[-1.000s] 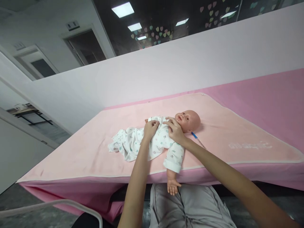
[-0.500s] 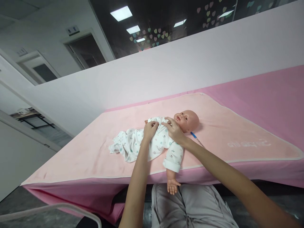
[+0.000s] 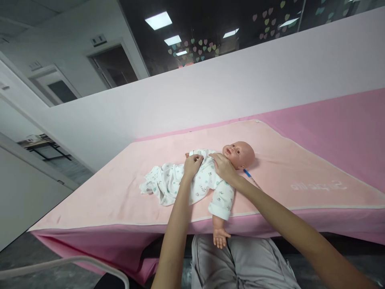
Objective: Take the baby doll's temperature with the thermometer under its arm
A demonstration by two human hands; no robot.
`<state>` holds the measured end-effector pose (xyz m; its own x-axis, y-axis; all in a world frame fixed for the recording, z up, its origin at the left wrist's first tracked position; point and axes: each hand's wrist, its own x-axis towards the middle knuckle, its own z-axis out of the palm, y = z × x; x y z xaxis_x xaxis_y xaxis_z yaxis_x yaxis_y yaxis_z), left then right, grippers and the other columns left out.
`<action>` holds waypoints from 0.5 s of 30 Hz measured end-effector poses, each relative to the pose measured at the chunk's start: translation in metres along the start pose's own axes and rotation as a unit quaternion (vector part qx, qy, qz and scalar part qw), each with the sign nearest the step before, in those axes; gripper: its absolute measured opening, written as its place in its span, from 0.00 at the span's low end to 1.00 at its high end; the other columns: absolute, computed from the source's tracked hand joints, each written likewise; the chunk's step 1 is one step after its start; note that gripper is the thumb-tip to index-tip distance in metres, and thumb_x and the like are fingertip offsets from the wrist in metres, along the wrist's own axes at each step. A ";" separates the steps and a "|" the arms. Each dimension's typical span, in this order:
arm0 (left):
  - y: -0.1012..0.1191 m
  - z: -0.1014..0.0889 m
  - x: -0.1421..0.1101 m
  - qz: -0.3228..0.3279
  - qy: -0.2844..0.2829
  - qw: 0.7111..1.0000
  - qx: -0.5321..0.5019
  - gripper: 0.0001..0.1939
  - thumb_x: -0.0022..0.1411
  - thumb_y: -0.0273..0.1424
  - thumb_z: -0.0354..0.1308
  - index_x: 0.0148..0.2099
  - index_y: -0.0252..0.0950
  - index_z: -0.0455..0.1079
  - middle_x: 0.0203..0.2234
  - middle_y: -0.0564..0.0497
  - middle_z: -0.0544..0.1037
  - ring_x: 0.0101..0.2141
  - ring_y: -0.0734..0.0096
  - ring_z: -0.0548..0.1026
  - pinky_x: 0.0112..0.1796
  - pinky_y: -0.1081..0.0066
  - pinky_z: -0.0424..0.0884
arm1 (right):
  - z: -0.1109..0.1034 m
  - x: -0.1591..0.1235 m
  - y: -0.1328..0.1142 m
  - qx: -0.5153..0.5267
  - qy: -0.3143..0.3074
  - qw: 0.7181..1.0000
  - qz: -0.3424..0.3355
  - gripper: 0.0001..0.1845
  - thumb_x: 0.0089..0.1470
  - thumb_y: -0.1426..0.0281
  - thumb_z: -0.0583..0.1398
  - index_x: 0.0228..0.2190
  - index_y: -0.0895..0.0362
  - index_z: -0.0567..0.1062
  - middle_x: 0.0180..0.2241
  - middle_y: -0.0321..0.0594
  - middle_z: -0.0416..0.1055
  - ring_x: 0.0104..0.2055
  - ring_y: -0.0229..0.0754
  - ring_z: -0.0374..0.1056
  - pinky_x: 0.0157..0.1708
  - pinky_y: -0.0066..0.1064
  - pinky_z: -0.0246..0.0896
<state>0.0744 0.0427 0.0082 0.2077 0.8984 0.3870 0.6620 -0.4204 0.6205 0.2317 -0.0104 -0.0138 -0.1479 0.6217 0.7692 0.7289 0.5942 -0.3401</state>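
A baby doll lies on its back, its bald head (image 3: 240, 154) to the right, dressed in a white patterned onesie (image 3: 201, 186). The garment's leg part lies flat and wrinkled to the left. At the middle of the doll's chest, my left hand (image 3: 191, 165) is closed with its fingertips on the onesie's front. My right hand (image 3: 224, 167) bends over the upper chest, below the chin, fingers together on the cloth by the collar. What lies under both sets of fingertips is mostly hidden. The doll's near arm (image 3: 220, 222) hangs over the table edge, palm up.
A peach mat (image 3: 120, 192) lies over a pink cover (image 3: 345, 116) on the table. Beside the doll's head is a thin stick with a blue end (image 3: 247, 173). A white partition wall (image 3: 240, 84) stands behind. A pale curved rail (image 3: 75, 260) is at lower left.
My right hand's fingers have come closer together and lowered onto the cloth near the collar. The left hand stays at the chest. The view has shifted slightly.
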 end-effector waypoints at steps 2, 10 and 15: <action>0.000 0.000 0.000 -0.003 -0.001 1.000 -0.003 0.17 0.56 0.40 0.47 0.29 0.35 0.72 0.21 0.54 0.74 0.25 0.74 0.69 0.30 0.73 0.60 | -0.001 0.001 -0.001 0.008 0.000 1.000 -0.007 0.23 0.49 0.83 0.48 0.44 0.54 0.68 0.39 0.44 0.67 0.43 0.46 0.64 0.46 0.43 0.62; 0.001 -0.001 -0.001 -0.002 -0.001 1.000 0.009 0.18 0.56 0.41 0.46 0.28 0.36 0.72 0.22 0.54 0.74 0.26 0.73 0.69 0.30 0.72 0.60 | -0.004 -0.001 -0.005 0.010 0.002 1.000 0.004 0.28 0.47 0.85 0.47 0.47 0.53 0.68 0.40 0.44 0.63 0.43 0.44 0.62 0.43 0.37 0.64; 0.001 -0.001 0.000 -0.001 -0.003 1.000 0.021 0.18 0.57 0.41 0.46 0.29 0.36 0.73 0.23 0.53 0.75 0.26 0.72 0.69 0.30 0.72 0.60 | 0.003 -0.006 -0.002 -0.025 0.012 0.999 -0.018 0.31 0.47 0.87 0.45 0.48 0.52 0.68 0.36 0.44 0.61 0.39 0.43 0.61 0.40 0.35 0.64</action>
<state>0.0742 0.0417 0.0094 0.2103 0.9003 0.3811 0.6925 -0.4123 0.5920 0.2292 -0.0139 -0.0191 -0.1591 0.5869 0.7939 0.7557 0.5899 -0.2846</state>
